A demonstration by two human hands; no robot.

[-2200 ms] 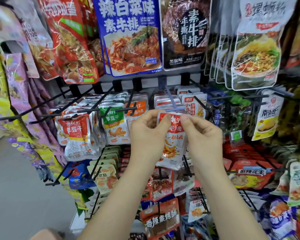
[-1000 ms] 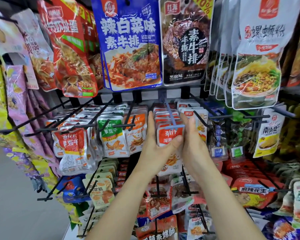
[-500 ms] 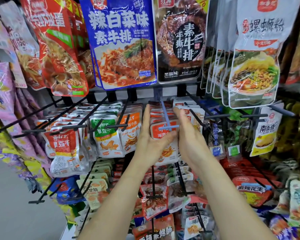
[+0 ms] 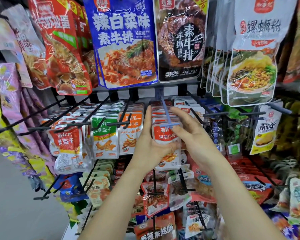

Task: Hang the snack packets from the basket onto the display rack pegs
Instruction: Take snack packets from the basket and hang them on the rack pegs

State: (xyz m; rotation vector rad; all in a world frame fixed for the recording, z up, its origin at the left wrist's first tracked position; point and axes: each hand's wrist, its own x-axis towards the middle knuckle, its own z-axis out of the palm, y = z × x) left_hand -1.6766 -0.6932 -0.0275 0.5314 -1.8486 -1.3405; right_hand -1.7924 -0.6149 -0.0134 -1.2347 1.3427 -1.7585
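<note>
Compared with two seconds earlier, when a small orange-and-white foil snack packet [image 4: 164,136] was pinched at its top corners by both hands in front of the rack, the packet is now seen threaded onto a pale blue plastic display peg [image 4: 165,111], hanging just behind the peg's crossbar tip. The pinch has been given up. The left hand [image 4: 151,144] is held with fingers straight and pointing up along the packet's left edge, and its thumb is laid across the packet's front. The right hand [image 4: 194,135] is spread, fingers loosely extended toward the peg's tip just right of the packet.

The packet is hung upright, its long axis vertical, top edge at the peg and printed face turned toward the viewer, at the front of a row of matching packets.

A black wire display rack [image 4: 87,108] is filled with goods. Green-and-white packets [image 4: 104,135] are hung to the left. A large blue pouch [image 4: 125,40] and a dark brown pouch [image 4: 180,40] are hung above, and white noodle pouches [image 4: 253,58] at upper right. A grey floor [image 4: 10,196] is seen at lower left.
</note>
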